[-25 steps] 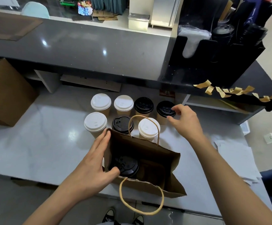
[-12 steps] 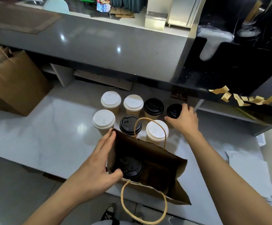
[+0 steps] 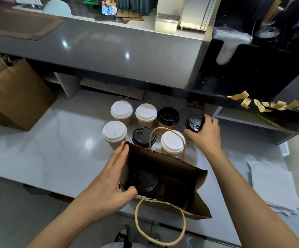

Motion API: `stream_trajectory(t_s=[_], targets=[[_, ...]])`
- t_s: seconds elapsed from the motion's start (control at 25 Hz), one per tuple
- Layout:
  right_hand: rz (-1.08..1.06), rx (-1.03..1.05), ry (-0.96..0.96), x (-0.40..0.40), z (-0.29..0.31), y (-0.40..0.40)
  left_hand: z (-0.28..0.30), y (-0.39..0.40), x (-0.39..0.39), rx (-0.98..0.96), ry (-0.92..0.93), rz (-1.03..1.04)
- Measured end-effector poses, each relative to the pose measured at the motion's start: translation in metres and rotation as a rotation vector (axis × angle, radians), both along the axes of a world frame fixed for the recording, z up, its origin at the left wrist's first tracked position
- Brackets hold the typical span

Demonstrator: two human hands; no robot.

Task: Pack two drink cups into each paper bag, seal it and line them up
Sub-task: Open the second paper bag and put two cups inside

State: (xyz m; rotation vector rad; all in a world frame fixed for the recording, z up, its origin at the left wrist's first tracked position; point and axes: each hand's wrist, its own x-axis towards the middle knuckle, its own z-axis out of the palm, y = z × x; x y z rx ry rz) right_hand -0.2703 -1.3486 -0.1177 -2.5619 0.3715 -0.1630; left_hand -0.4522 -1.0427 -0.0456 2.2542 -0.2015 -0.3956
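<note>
The right hand (image 3: 205, 135) is gripping a black-lidded cup (image 3: 194, 123) at the far right of the cups; the left hand (image 3: 109, 178) is pinching the bag (image 3: 189, 178) mouth wide. The cup may be catching the bag's far handle (image 3: 166, 138) and tipping.

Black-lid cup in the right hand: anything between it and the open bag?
Yes. The white-lid cup and the bag's raised handle stand between the black-lid cup and the open bag; lifting over them looks necessary.

head view: sat above near table (image 3: 38, 158) edge | faced forward and down | close over open bag (image 3: 195, 179), cups (image 3: 121, 110) just beyond | one view, nothing shared
</note>
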Motion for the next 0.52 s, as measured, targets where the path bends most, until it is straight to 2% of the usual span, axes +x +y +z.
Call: stream_trajectory(t_s=[0.24,0.52], targets=[[-0.089,0.205,-0.123,-0.045,0.024,-0.017,-0.007,-0.001,0.006,0.014,-0.072,-0.028],[-0.135,0.314,-0.243,-0.109,0.068,-0.022,-0.011,-0.002,0.014,0.049,-0.099,-0.063]])
